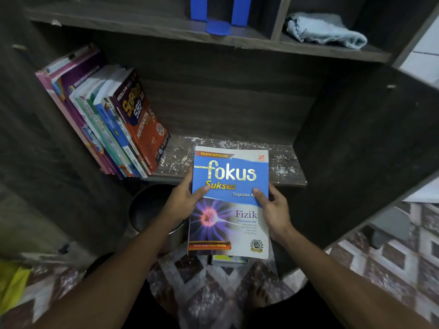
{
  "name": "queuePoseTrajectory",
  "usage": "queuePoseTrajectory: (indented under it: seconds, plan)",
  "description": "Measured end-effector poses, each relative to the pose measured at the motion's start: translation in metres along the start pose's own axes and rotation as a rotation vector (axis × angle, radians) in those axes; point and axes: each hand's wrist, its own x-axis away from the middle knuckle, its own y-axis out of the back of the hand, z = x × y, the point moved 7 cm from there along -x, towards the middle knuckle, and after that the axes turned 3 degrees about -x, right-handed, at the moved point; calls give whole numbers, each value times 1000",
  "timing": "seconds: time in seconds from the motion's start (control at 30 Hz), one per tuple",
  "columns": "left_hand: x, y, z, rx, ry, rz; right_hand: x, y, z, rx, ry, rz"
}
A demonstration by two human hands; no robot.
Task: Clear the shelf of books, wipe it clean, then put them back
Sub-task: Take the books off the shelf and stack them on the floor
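Note:
I hold a blue and white "Fokus Sukses Fizik" book (229,200) face up in front of the shelf. My left hand (184,201) grips its left edge with the thumb on the cover. My right hand (273,211) grips its right edge the same way. The book's top end reaches over the worn shelf board (282,163). Several books (111,122) lean to the left at the shelf's left end. A light blue cloth (325,30) lies crumpled in the upper right compartment.
Blue folders (219,10) stand on the upper shelf. A dark round pot (148,207) sits below the shelf on the left. More books (230,258) lie on the patterned floor under the held book. A yellow bag (11,283) is at the lower left.

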Motion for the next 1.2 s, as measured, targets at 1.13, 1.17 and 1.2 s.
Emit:
queuePoseTrajectory:
  seconds: [1.13,1.17,1.2]
  plan:
    - [-41,-131,257,159,461,160,-66,76,-233,104,-444,-220]
    - [-44,-132,264,168,459,152,-71,77,-238,100,-445,-215]
    - [-46,-133,271,160,470,151,-75,78,-242,100,-448,-205]
